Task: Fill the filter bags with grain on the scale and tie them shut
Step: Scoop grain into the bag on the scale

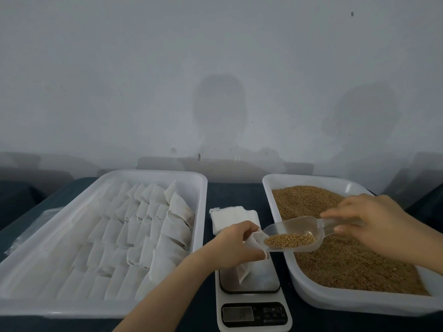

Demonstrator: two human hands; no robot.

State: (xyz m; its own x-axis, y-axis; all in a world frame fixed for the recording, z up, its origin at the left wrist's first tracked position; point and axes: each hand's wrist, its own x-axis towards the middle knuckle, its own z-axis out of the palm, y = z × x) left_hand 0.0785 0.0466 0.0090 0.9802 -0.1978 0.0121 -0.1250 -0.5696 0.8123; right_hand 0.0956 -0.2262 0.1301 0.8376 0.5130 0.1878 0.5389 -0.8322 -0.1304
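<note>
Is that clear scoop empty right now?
No, the scoop carries a small heap of brown grain near its front lip.

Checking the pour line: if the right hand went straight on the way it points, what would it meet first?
Its scoop would likely enter the open filter bag held by the left hand.
</note>
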